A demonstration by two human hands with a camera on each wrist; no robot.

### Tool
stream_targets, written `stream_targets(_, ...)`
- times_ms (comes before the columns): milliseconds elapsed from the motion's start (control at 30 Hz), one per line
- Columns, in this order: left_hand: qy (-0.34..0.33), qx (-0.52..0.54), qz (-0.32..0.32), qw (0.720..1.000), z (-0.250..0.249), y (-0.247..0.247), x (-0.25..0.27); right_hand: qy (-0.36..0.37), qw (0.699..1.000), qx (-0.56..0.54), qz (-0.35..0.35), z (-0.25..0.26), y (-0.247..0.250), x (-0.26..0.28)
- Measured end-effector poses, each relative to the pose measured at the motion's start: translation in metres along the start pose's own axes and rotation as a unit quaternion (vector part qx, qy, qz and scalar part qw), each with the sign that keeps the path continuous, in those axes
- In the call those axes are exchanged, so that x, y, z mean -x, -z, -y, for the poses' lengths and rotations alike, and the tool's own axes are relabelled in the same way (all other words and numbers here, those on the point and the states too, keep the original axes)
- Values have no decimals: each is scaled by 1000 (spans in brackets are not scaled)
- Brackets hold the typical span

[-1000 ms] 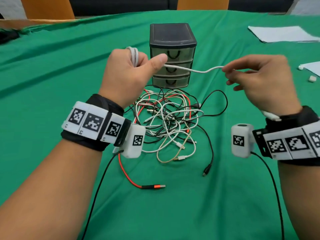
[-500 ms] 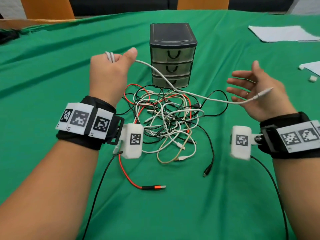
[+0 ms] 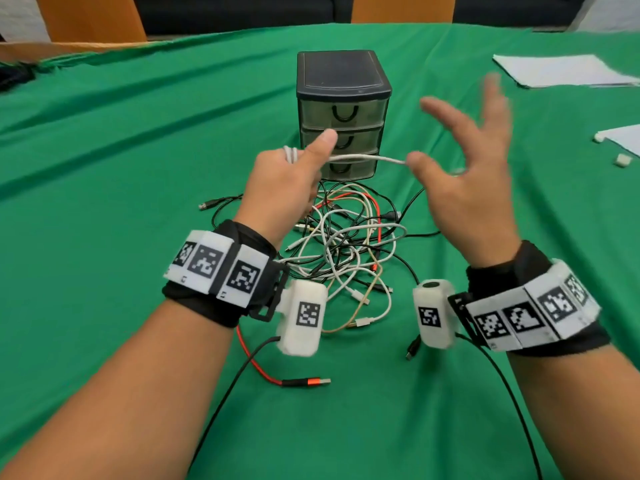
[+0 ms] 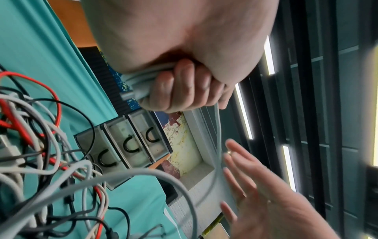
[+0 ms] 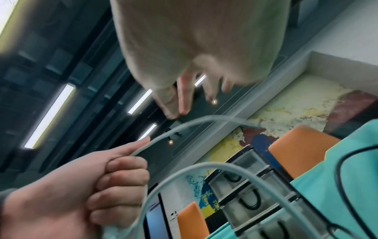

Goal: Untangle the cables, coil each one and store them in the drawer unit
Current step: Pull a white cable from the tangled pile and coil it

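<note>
My left hand (image 3: 294, 168) is held up in front of the drawer unit (image 3: 343, 81) and grips a few coils of a white cable (image 4: 141, 77) in its curled fingers (image 4: 184, 87). A short span of the same white cable (image 3: 363, 157) runs from the left thumb to the thumb of my right hand (image 3: 433, 136). That hand is blurred, with its fingers spread and straight; the cable lies against it. The tangle of white, black and red cables (image 3: 346, 244) lies on the green cloth below both hands. All three drawers look closed.
A red cable's plug (image 3: 304, 381) and a black plug (image 3: 412, 351) lie near my wrists. Another black plug (image 3: 207, 204) lies left of the tangle. White papers (image 3: 561, 69) and small white bits (image 3: 623, 160) sit at the right. Orange chairs (image 3: 90, 17) stand beyond the table.
My left hand has moved right, in front of the drawers. My right hand has risen and come in, fingers spread. The slack white cable between them is now a short, nearly straight span.
</note>
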State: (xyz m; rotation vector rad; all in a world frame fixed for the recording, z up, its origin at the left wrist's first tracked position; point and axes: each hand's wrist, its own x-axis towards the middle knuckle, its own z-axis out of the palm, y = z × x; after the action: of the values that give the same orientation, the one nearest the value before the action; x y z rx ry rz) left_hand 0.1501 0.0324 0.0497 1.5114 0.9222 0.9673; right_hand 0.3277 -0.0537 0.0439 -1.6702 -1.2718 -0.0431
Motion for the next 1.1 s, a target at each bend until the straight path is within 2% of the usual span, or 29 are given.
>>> stream_targets(100,19,42,33,998,-5,-7,5,71,983,-78,148,4,-9,1)
stream_targets(167,31,65,44,996,-8,-8,6,69,974,-101,188,6,-11,1)
stream_targets(267,35,80,64,994,-9,-2,8,51,974,-151,161,6,-8,-2)
stream_targets(467,-1,44,227,973,-9,-14,24,65,949,-303,55,26,-1,-9)
stream_targets(567,-42,101,283,953,-26,-21,32,57,945,-315,69,33,-10,-4)
stream_targets(700,-93,216,261,936,-55,-14,31,75,945,-275,160,40,-17,8)
stream_targets(933,-156,243,201,936,-56,-16,38,75,939,-288,171,52,-14,6)
stream_targets(1100,-208,269,141,930,-66,-9,35,63,958,-189,204,49,-15,20)
